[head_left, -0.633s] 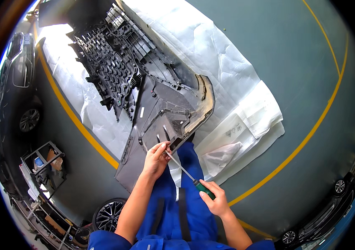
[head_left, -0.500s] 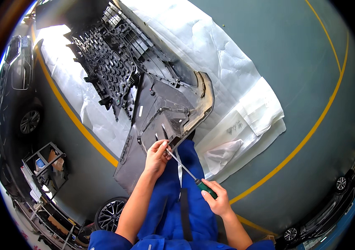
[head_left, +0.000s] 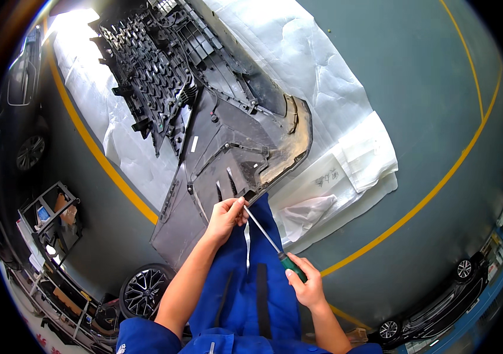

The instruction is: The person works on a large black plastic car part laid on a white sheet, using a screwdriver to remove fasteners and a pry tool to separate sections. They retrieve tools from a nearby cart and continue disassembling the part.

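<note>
One metal cart (head_left: 48,231) stands at the left side, and a wheel (head_left: 144,292) with many spokes is near it. Next comes a large dark bumper (head_left: 210,141), which lies with its inner side up over a white sheet (head_left: 328,71) on the floor. At its near edge is the left hand (head_left: 227,221); thumb and forefinger are close together, but I cannot tell what is between them. The screwdriver (head_left: 285,259) has its tip just beside these fingers. Its green handle is grasped by the right hand (head_left: 306,289). Farther right stands a dark car (head_left: 434,318).
</note>
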The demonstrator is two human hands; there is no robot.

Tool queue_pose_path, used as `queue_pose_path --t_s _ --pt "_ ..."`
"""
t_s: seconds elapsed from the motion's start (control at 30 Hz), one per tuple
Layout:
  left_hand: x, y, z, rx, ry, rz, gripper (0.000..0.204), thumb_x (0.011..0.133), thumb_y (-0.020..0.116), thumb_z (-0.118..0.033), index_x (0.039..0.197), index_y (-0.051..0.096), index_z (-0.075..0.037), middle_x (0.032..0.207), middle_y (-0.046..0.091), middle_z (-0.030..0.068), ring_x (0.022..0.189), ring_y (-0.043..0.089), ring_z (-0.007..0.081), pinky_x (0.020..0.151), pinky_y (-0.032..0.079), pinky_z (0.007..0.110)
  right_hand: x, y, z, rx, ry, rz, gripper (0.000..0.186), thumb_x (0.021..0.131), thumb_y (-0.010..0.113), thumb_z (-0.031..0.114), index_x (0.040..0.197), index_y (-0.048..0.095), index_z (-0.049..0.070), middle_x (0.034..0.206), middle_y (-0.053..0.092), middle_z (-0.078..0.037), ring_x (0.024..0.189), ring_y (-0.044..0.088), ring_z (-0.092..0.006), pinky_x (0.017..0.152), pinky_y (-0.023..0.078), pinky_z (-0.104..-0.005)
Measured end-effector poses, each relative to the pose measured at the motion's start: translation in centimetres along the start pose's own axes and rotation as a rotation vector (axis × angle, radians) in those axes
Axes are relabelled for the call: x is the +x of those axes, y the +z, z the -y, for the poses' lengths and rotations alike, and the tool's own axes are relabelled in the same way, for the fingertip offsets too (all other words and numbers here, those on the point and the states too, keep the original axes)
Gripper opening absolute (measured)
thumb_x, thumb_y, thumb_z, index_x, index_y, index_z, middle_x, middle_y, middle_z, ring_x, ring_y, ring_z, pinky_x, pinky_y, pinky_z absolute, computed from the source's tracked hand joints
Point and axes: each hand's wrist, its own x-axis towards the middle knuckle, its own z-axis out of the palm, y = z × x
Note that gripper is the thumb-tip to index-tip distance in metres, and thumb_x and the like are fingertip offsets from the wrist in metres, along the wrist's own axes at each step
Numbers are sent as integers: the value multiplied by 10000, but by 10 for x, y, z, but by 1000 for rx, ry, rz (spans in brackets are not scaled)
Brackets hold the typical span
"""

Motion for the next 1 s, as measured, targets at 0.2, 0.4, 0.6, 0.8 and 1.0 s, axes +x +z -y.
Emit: queue_pose_path --t_s 0.2,0.4,0.6,0.8,1.0 --pt "3 -2 6 -10 -8 0 248 989 673 -231 1077 703 -1 742 607 -6 652 516 58 577 393 212 0 -4 1 -63 53 -12 376 903 646 1 1273 629 -66 889 600 -59 655 578 -89 582 460 -232" --pt "-1 -5 -1 -92 -30 31 261 977 686 -194 1106 683 32 726 592 -3 621 512 76 560 397 219 -4 -5 6 60 181 -11 385 916 636 4 1294 615 -66 872 586 -47 652 571 -82 555 444 -228" --pt "2 -8 4 48 -24 8 378 1062 542 -329 942 657 10 604 516 -7 514 442 68 482 344 230 -4 0 4 156 250 -17 373 919 647 19 1281 621 -67 878 599 -55 671 573 -87 604 461 -228" --pt "10 3 17 -20 -2 -96 493 1071 485 -430 838 633 -21 570 514 8 500 455 94 475 340 233 -5 3 2 45 156 11 376 913 644 13 1279 622 -71 911 616 -73 702 587 -103 636 471 -235" --pt "12 9 26 -100 -43 -85 478 1051 512 -457 852 646 -43 673 631 46 576 587 117 503 429 232 -6 7 -2 -32 131 5 371 903 659 37 1254 629 -80 1009 668 -140 877 631 -185 797 495 -274"
